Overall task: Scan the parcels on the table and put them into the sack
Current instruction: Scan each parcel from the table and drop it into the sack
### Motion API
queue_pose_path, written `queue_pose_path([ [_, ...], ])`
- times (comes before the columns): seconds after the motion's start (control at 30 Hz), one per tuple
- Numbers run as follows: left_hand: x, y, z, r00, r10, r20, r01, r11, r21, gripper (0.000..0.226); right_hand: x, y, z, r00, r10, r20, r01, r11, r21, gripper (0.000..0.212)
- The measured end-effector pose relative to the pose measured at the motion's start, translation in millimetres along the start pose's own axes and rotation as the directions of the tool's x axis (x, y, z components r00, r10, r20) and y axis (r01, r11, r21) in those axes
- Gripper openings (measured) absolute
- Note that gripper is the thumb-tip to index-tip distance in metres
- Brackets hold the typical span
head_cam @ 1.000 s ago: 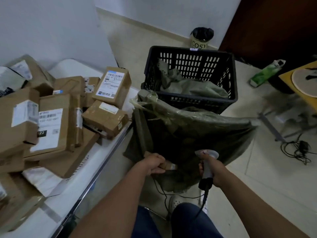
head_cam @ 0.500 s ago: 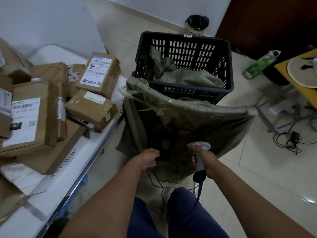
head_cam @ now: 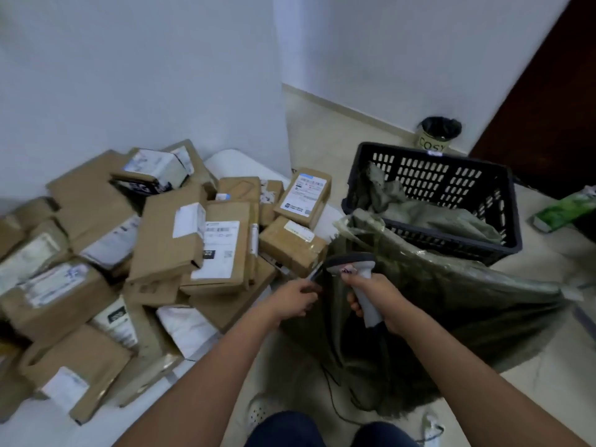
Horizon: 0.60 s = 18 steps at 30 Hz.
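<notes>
Just off the table's (head_cam: 38, 427) near edge, the right hand (head_cam: 379, 300) is wrapped round the grey handle of a barcode scanner (head_cam: 353, 269), whose dark head points left toward the pile of parcels (head_cam: 167, 253). The left hand (head_cam: 295, 300) hovers beside it over the gap between table and sack (head_cam: 451, 304); its fingers are loosely curled with nothing seen between them, though motion blur keeps the fingertips unclear. Nearest to that hand is a small brown parcel (head_cam: 290, 245) with a pale label, lying at the table's right edge just up and left of the scanner head. Behind it a second labelled box (head_cam: 304, 195) leans tilted. The remaining cardboard boxes lie heaped and overlapping across the white tabletop to the left. The olive-green sack stands open on the floor directly beyond and right of both hands, its rim against the table corner. Behind the sack sits a black slotted crate (head_cam: 451, 175) holding more folded green sacks.
</notes>
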<state>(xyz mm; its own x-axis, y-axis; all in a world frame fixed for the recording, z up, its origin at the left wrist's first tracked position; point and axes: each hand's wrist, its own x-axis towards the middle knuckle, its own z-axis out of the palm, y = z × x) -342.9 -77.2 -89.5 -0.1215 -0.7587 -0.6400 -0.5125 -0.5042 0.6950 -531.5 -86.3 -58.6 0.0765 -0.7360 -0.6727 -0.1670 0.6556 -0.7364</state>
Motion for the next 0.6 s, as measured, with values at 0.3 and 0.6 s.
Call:
queue_pose_path([
  [0.3, -76, 0, -136, 0.91, 0.246, -0.333, -0.274, 0.961, -0.041, 0.023, -3, -91, 109, 0.983, -0.167, 0.083, 0.171, 0.984, -0.047, 0.023],
  [0.6, -85, -57, -203, 0.807, 0.097, -0.583, 0.195, 0.888, 0.417, 0.072, 2, -114, 180, 0.974, -0.201, 0.105, 0.201, 0.98, 0.011, 0.025],
])
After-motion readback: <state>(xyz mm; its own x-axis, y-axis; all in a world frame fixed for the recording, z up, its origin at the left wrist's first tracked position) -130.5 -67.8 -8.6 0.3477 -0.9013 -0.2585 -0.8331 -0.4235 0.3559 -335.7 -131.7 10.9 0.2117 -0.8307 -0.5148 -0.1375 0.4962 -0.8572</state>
